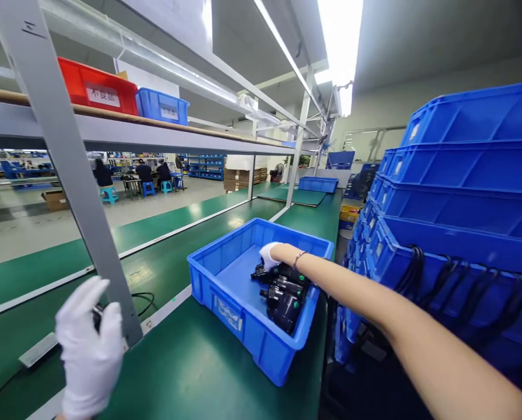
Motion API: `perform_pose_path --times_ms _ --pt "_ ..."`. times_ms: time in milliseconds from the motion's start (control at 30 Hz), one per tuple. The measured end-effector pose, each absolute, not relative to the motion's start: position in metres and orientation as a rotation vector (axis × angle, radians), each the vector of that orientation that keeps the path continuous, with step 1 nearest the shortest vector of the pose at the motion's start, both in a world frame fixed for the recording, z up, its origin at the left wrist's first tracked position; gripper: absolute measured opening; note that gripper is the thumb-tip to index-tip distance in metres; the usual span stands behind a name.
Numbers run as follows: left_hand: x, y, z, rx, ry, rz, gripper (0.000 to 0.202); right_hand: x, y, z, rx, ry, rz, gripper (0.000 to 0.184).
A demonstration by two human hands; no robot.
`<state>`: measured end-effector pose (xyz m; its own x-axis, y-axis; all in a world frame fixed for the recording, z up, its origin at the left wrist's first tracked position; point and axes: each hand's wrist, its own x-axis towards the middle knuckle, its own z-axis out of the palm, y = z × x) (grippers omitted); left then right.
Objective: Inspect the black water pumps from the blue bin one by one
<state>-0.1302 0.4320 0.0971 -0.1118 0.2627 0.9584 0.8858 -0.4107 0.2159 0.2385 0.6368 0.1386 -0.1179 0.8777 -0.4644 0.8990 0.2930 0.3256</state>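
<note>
My right hand (270,255), in a white glove, reaches into a blue plastic bin (219,306) on the green bench. Its fingers are bent around the end of one of several glossy black plastic parts (285,312); the fingertips are partly hidden. These parts lie side by side along the bin's right side, some with small green dots. The left part of the bin floor shows bare blue. My left hand (88,350), also gloved, is raised above the bench at the lower left, fingers curved and apart. A small dark shape shows between its thumb and fingers, seemingly behind it.
A grey upright post (81,169) stands beside my left hand, near a thin black cable (149,300). Stacked blue crates (471,166) rise on the right, with black cables over one rim. A red bin (97,87) sits on the shelf. People sit in the background.
</note>
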Motion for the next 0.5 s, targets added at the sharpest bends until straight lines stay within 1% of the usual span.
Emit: perform_pose_path --times_ms 33,133,233,300,367,433,500 --pt "-0.105 0.43 0.101 -1.775 -1.255 -1.527 0.05 0.253 0.644 0.123 1.601 1.94 -0.089 0.032" --pt "-0.046 0.434 0.1 -2.036 -1.13 -1.564 0.046 0.276 0.657 0.089 1.64 1.934 -0.19 0.036" --pt "-0.003 0.453 0.099 -2.273 -1.258 -1.738 0.034 0.279 0.663 0.079 1.662 1.986 -0.219 0.031" --pt "0.025 0.472 0.104 -2.409 -1.564 -2.078 0.027 0.278 0.661 0.084 1.672 2.065 -0.191 0.03" --pt "0.055 0.494 0.115 -2.418 -2.017 -2.55 0.024 0.279 0.652 0.097 1.726 2.183 -0.105 0.033" --pt "0.087 0.514 0.128 -2.381 -2.267 -2.804 0.03 0.284 0.637 0.115 1.844 2.311 0.064 0.04" --pt "0.122 0.528 0.142 -2.299 -2.478 -2.981 0.04 0.293 0.615 0.136 1.996 2.395 0.283 0.043"
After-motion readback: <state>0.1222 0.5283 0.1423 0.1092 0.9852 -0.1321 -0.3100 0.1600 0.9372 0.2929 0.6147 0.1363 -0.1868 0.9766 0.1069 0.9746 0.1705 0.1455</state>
